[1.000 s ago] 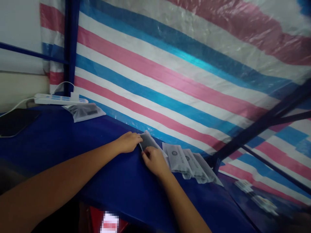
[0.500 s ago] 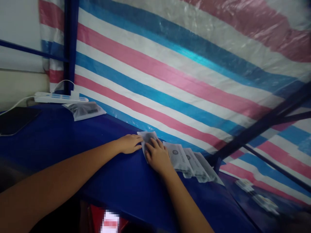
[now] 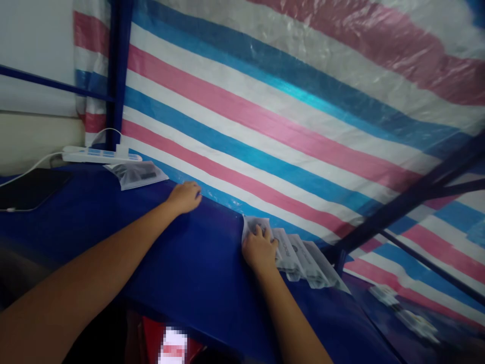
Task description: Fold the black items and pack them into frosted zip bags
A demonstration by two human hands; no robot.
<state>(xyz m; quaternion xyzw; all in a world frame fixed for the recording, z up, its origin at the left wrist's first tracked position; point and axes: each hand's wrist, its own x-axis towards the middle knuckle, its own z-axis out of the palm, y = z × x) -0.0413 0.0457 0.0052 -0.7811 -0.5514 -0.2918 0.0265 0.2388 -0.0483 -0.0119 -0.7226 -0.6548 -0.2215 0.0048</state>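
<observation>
On the blue bench [image 3: 113, 222], against the striped tarp [image 3: 288, 126], the right hand [image 3: 260, 248] lies flat with fingers spread, pressing the leftmost pouch [image 3: 252, 223] of an overlapping row of pouches [image 3: 306, 260]. Left of that pouch, the left hand [image 3: 185, 196] rests loosely curled and empty at the tarp's foot. Farther left lie another pouch [image 3: 137, 175], a power strip [image 3: 100, 156] and a phone [image 3: 30, 188].

A blue bench [image 3: 113, 222] carries a row of overlapping grey pouches [image 3: 299, 255] at its far edge, a lone pouch [image 3: 137, 175] beside a white power strip [image 3: 100, 155] (plugged in), and a dark phone [image 3: 30, 188].
</observation>
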